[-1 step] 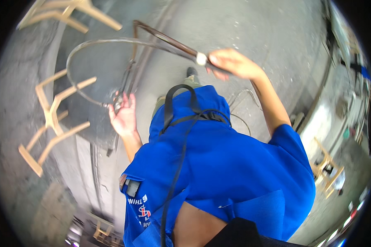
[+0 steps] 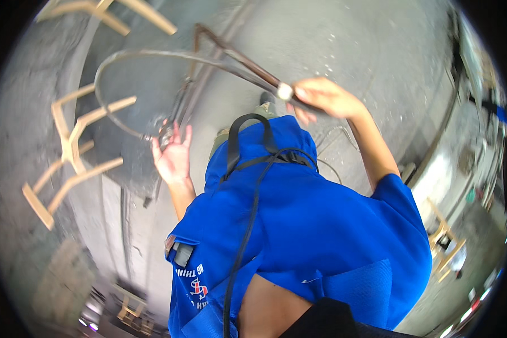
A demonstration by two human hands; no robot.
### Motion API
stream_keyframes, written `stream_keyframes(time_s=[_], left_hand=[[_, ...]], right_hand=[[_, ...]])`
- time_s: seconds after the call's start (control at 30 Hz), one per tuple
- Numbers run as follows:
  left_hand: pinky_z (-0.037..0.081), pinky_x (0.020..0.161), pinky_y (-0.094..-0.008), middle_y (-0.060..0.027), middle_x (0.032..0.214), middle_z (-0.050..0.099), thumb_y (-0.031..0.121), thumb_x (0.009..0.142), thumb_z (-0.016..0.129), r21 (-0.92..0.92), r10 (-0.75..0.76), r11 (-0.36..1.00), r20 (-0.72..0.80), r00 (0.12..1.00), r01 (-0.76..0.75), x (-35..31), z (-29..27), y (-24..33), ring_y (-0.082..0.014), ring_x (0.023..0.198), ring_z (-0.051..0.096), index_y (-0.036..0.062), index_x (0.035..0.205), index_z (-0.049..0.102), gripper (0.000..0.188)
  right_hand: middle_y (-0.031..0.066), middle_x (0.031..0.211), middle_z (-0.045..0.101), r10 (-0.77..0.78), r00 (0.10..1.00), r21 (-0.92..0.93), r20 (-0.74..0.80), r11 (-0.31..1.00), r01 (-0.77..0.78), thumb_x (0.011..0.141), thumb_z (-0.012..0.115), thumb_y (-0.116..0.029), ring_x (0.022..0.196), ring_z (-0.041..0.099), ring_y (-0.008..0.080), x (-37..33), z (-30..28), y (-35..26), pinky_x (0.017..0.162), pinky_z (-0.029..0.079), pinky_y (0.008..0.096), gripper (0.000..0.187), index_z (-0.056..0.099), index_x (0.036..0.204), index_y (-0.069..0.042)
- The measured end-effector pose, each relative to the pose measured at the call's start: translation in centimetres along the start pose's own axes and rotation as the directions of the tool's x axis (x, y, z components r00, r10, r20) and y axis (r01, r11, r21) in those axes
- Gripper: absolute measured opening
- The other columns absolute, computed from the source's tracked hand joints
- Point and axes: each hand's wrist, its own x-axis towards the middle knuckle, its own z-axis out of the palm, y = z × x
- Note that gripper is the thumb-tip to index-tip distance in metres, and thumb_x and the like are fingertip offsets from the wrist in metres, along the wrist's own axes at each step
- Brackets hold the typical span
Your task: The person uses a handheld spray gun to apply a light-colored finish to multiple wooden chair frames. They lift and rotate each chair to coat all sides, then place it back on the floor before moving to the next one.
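My right hand (image 2: 327,98) is closed around the dark handle of a long tool, beside a white collar (image 2: 285,91). From the collar a dark brown bar (image 2: 242,61) runs up and left, then bends sharply back down toward my left hand. A grey hose (image 2: 146,53) makes a wide loop from the handle side to a metal fitting (image 2: 166,134). My left hand (image 2: 173,160), palm up, has that fitting between its thumb and partly spread fingers. Motion blur hides the exact grip and the fitting's details.
A pale wooden chair frame (image 2: 70,149) lies at the left, and part of another wooden frame (image 2: 110,14) shows above it. More wooden frames stand at lower right (image 2: 448,245) and lower left. A loose cable (image 2: 338,135) lies on the grey floor behind my right arm.
Both hands and the tool between them have shifted slightly to the right. My right hand is a little lower, my left slightly higher. The grips look the same.
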Motion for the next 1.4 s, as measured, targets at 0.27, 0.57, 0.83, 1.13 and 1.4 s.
stream_keyframes(time_s=[0.27, 0.57, 0.83, 1.13, 1.4], left_hand=[[0.032, 0.116, -0.0589, -0.017, 0.13, 0.058, 0.041, 0.102, 0.055, -0.096, -0.058, 0.992, 0.28, 0.958, 0.088, -2.7, -3.8, 3.5, -0.035, 0.136, 0.047, 0.0101, 0.124, 0.058, 0.038], [0.028, 0.119, -0.0483, -0.0272, 0.155, 0.033, 0.058, 0.101, 0.048, 0.199, 0.28, 0.935, 0.095, 0.955, -0.294, -7.9, -10.5, 13.6, -0.0339, 0.147, 0.03, -0.0004, 0.158, 0.014, 0.088], [0.024, 0.119, -0.05, -0.023, 0.153, 0.038, 0.067, 0.1, 0.036, 0.056, 0.137, 0.989, 0.022, 0.99, -0.138, -8.3, -14.2, 16.1, -0.0328, 0.145, 0.034, 0.0031, 0.16, 0.007, 0.092], [0.034, 0.115, -0.0426, -0.0167, 0.148, 0.048, 0.048, 0.105, 0.043, 0.351, 0.339, 0.861, 0.145, 0.929, -0.369, -2.5, -6.1, 26.6, -0.0263, 0.137, 0.044, 0.0041, 0.155, 0.033, 0.067], [0.049, 0.094, -0.0319, -0.009, 0.102, 0.072, 0.025, 0.105, 0.054, 0.531, 0.551, 0.72, -0.044, 0.834, -0.448, 0.7, -8.8, 33.2, -0.0183, 0.099, 0.067, 0.0025, 0.122, 0.065, 0.031]], right_hand=[[0.0274, 0.079, 0.069, -0.445, 0.638, 0.699, 0.629, 0.684, -0.211, 0.107, 0.033, -0.051, 0.056, 0.064, 0.0306, 12.5, 16.0, -1.8, 0.057, 0.054, 0.0386, 0.07, 0.067, 0.1, 0.01], [0.0226, 0.144, 0.052, -0.242, 0.587, -0.594, 0.773, 0.052, 0.803, 0.08, 0.08, -0.034, 0.132, 0.051, 0.0382, 29.4, 35.1, -4.0, 0.106, 0.043, 0.0455, 0.076, 0.051, 0.144, -0.006], [0.0097, 0.096, 0.072, 0.391, 0.49, -0.612, 0.779, 0.642, 0.462, 0.084, 0.08, -0.024, 0.082, 0.067, 0.0201, 42.3, 36.5, 2.6, 0.073, 0.054, 0.0323, 0.037, 0.07, 0.11, -0.001], [0.0101, 0.112, 0.066, 0.612, 0.557, -0.278, 0.561, 0.773, -0.57, 0.098, 0.066, -0.037, 0.094, 0.068, 0.0186, 47.3, 33.2, 12.7, 0.079, 0.056, 0.0284, 0.052, 0.053, 0.136, -0.004], [0.0155, 0.108, 0.069, 0.487, 0.649, -0.101, 0.584, 0.837, -0.537, 0.101, 0.061, -0.04, 0.098, 0.068, 0.0241, 53.6, 35.8, 1.1, 0.069, 0.06, 0.0318, 0.045, 0.061, 0.121, 0.001]])
